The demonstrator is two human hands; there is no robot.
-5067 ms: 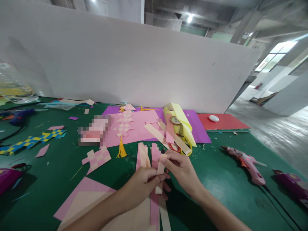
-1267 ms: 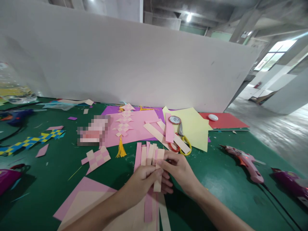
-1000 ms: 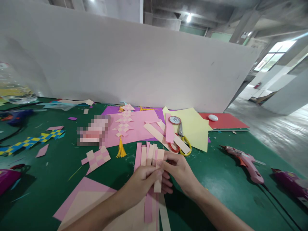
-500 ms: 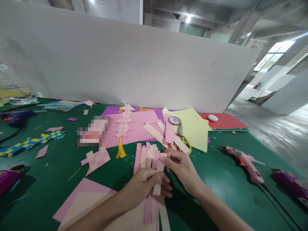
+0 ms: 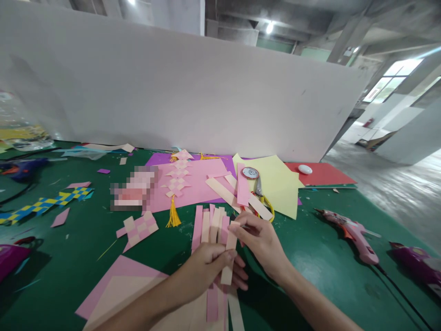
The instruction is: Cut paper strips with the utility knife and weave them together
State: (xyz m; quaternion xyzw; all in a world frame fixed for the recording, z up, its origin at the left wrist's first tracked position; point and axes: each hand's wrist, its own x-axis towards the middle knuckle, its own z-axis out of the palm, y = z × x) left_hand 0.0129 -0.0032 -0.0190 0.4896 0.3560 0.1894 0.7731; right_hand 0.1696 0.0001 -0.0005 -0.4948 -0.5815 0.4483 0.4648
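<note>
A short cream paper strip [image 5: 227, 271] is pinched between both hands. My left hand [image 5: 215, 262] grips its middle with the thumb on top and the fingers behind. At the strip's upper end, my right hand [image 5: 253, 232] holds it between thumb and fingers. Under and beyond my left hand lie long pink and cream strips [image 5: 206, 225], side by side on the green table [image 5: 310, 285]. Closer to me are larger pink [image 5: 120, 271] and cream [image 5: 120, 294] sheets. A woven pink and cream piece [image 5: 139, 228] lies at the left.
A pink glue gun [image 5: 351, 230] and a purple one [image 5: 416, 264] lie at the right. Scissors [image 5: 259, 188] and a tape roll [image 5: 250, 173] rest on yellow paper [image 5: 284, 179]. A woven ornament with a yellow tassel [image 5: 173, 214] lies behind. A white panel [image 5: 193, 92] stands along the back.
Both hands have shifted very slightly toward me and to the right with the cream strip. The rest has stayed in place.
</note>
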